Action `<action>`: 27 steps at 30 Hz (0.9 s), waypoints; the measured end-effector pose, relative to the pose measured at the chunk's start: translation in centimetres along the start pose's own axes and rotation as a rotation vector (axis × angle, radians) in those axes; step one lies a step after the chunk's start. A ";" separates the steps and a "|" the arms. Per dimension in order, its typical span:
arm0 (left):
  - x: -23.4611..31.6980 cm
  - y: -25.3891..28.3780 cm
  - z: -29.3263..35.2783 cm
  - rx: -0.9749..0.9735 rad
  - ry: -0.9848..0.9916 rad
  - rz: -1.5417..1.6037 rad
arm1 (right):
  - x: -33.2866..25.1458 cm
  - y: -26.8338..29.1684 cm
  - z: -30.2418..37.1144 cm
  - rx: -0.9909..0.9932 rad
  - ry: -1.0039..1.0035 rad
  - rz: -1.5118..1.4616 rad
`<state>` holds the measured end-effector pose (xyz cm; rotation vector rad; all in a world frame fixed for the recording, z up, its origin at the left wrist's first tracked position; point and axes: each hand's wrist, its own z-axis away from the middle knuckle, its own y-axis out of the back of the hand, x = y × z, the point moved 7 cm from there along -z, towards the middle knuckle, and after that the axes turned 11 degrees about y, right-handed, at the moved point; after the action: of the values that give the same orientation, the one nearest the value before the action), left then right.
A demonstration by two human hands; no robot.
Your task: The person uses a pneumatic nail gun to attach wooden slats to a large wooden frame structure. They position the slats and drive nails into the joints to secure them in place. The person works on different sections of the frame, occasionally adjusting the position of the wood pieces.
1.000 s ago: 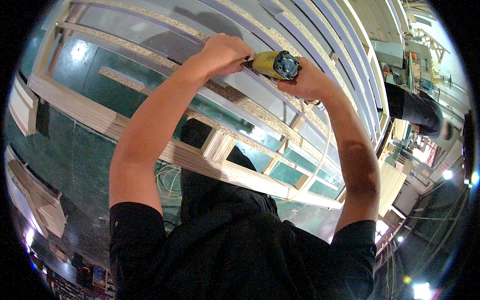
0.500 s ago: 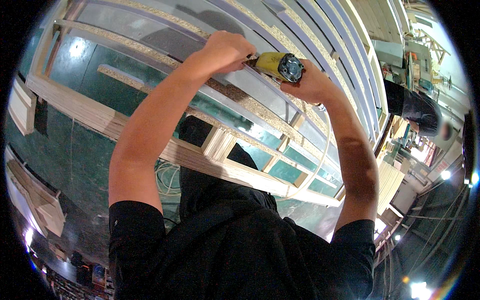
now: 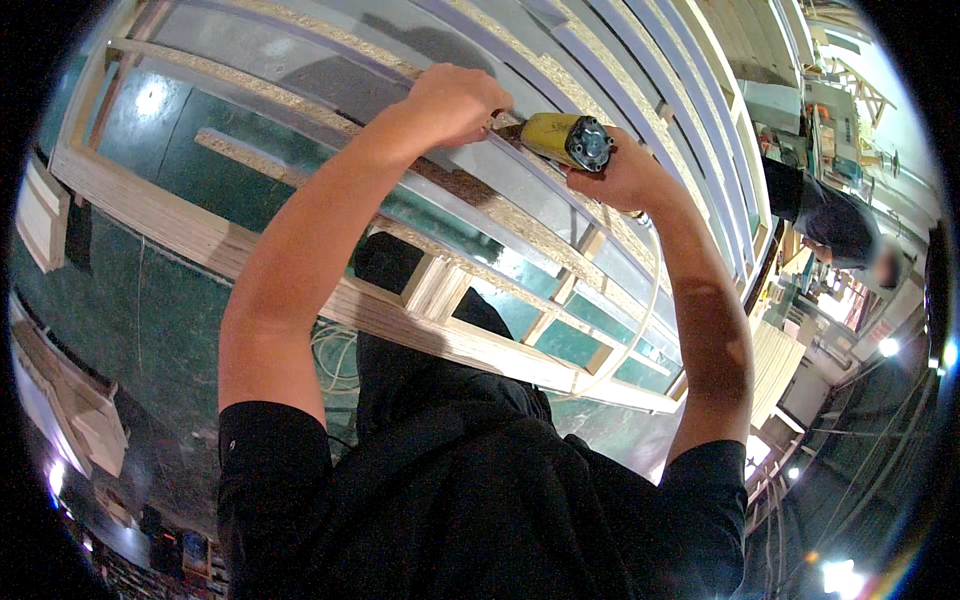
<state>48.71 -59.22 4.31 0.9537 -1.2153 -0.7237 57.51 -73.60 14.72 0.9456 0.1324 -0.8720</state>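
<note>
My right hand (image 3: 632, 175) grips a yellow air nail gun (image 3: 548, 135) with a dark round end cap. Its nose points left, toward the closed fingers of my left hand (image 3: 455, 102). Those fingers curl down at a particle-board strip; what they pinch is hidden beneath them. Long strips like this particle-board one (image 3: 480, 195) run across a wooden frame (image 3: 180, 210). A pale air hose (image 3: 655, 290) hangs from the gun side of my right hand and curves down over the frame's near rail.
A coil of hose (image 3: 335, 355) lies on the green floor (image 3: 170, 310) beyond the near rail. Wooden panels (image 3: 75, 400) stand at the left. On the far right another person (image 3: 835, 225) in dark clothes is near a cluttered bench. Stacked boards (image 3: 775, 365) sit right of my arm.
The nail gun and my right hand have shifted slightly to the right, with the gun tilting a little. My left hand stays almost where it was.
</note>
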 end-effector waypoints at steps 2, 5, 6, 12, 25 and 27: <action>-0.1 0.0 0.1 0.021 -0.005 -0.024 | 0.9 -0.8 -0.8 -0.019 0.105 -0.008; 0.0 0.0 -0.2 -0.040 -0.001 -0.006 | 1.3 -0.8 -0.6 -0.020 0.104 -0.024; 0.1 0.1 -0.2 -0.054 0.000 0.009 | 1.3 -0.6 -0.2 -0.012 0.077 -0.031; 0.1 0.3 0.0 -0.059 -0.022 0.012 | 1.8 -1.3 -0.3 0.012 0.156 -0.100; 2.0 2.3 -0.1 -0.241 0.043 0.058 | 6.6 -6.8 16.5 0.179 -0.087 -0.325; 3.8 2.7 -0.5 -0.209 -0.013 0.103 | 7.5 -9.4 21.7 0.245 -0.123 -0.400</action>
<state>49.97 -61.26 8.38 0.7100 -1.1655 -0.7595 50.32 -97.03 18.24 1.1093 0.1119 -1.3359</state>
